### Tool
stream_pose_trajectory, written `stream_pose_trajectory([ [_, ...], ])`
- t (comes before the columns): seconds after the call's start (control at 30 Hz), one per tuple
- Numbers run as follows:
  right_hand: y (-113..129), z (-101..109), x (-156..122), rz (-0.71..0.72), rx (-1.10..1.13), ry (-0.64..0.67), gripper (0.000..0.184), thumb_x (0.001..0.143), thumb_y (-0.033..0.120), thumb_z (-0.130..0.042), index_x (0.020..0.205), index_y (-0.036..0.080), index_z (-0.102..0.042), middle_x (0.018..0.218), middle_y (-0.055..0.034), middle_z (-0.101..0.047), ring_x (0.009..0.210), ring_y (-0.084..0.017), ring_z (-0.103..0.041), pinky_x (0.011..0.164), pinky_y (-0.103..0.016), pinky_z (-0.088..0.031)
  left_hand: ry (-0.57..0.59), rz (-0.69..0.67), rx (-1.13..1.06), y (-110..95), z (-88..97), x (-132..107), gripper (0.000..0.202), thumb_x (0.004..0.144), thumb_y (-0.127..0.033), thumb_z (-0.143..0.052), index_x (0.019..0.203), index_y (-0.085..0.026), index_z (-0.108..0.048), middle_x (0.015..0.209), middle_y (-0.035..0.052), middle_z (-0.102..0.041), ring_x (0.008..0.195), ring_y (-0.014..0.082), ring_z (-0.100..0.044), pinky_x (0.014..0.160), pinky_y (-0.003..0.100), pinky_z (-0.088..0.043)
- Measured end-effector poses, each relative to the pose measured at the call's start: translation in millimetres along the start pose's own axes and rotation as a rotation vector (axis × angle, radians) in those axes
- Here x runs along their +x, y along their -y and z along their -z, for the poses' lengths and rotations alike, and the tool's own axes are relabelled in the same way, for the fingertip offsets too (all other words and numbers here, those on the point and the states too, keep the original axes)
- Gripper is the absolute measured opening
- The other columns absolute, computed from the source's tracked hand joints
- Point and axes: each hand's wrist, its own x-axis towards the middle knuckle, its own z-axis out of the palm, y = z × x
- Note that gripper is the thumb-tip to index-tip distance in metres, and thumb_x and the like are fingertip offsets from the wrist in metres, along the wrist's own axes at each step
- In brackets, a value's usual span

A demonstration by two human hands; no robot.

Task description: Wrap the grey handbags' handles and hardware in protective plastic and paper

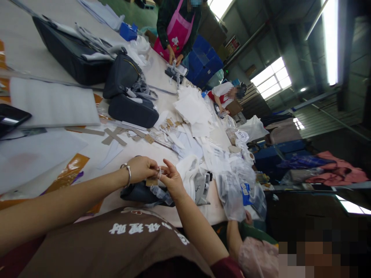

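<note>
My left hand (142, 169), a silvery bracelet at its wrist, pinches a thin white tag string with the fingertips. Opposite it, my right hand (173, 181) has the loop of that string around its thumb and fingers, the other fingers raised. A small brown hang tag (152, 181) dangles from the string between the hands. Just below lies a dark bag (137, 195) with a clear plastic-wrapped piece (162, 194) on it, partly hidden by my right hand. White wrapping material and a grey plastic piece (202, 188) lie right of my right hand.
Dark bags (130, 110) stand farther up the table, beside a white foam sheet (53, 102). Paper sheets (193, 110) and loose tags (169, 123) are heaped in the middle. Clear plastic bags (232, 189) lie to the right. A co-worker in a pink apron (177, 33) handles an item across the table.
</note>
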Motion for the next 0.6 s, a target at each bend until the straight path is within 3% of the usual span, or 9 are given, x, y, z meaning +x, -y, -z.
stream_pose_trajectory([
  [0.2,0,-3,2,-0.026,0.049,0.042,0.069,0.058,0.028,-0.084,0.12,0.026,-0.055,0.105,-0.0017,-0.067,0.086,-0.016,-0.063,0.077,-0.03,-0.054,-0.116,-0.112,0.145,-7,-8.9,-10,0.019,0.081,-0.039,-0.059,0.077,-0.026,-0.072,0.07,-0.0019,-0.071,0.066,0.0167,-0.062,0.061,0.027,-0.035],
  [0.33,4,-4,3,-0.072,0.067,0.069,0.061,0.054,0.028,-0.087,0.109,0.024,-0.059,0.095,-0.0007,-0.068,0.086,-0.017,-0.065,0.081,-0.031,-0.054,-0.234,-0.153,0.279,-3,-19.2,-12,0.024,0.086,-0.035,-0.057,0.105,-0.024,-0.066,0.076,0.002,-0.071,0.07,0.0203,-0.062,0.064,0.03,-0.036],
  [0.4,2,-3,3,-0.096,0.062,0.086,0.058,0.056,0.032,-0.087,0.107,0.023,-0.061,0.093,-0.001,-0.069,0.084,-0.016,-0.064,0.081,-0.03,-0.053,-0.24,-0.231,0.34,-1,-21.7,-13,0.03,0.087,-0.031,-0.057,0.116,-0.024,-0.062,0.079,0.0025,-0.07,0.071,0.0204,-0.061,0.067,0.031,-0.037],
  [0.5,-4,-2,4,-0.131,0.057,0.047,0.055,0.061,0.041,-0.084,0.109,0.023,-0.061,0.09,-0.001,-0.069,0.075,-0.015,-0.063,0.071,-0.028,-0.053,-0.212,-0.437,0.394,-1,-21.8,-13,0.023,0.089,-0.025,-0.054,0.11,-0.026,-0.065,0.078,0.0016,-0.068,0.073,0.0184,-0.06,0.074,0.033,-0.037],
  [0.6,-9,-1,6,-0.152,0.078,0.024,0.059,0.062,0.041,-0.084,0.113,0.024,-0.06,0.085,0.0006,-0.067,0.065,-0.012,-0.06,0.061,-0.024,-0.049,-0.224,-0.51,0.387,-5,-20.2,-13,0.019,0.093,-0.029,-0.051,0.093,-0.023,-0.069,0.086,0.0052,-0.067,0.08,0.0199,-0.059,0.079,0.036,-0.035],
])
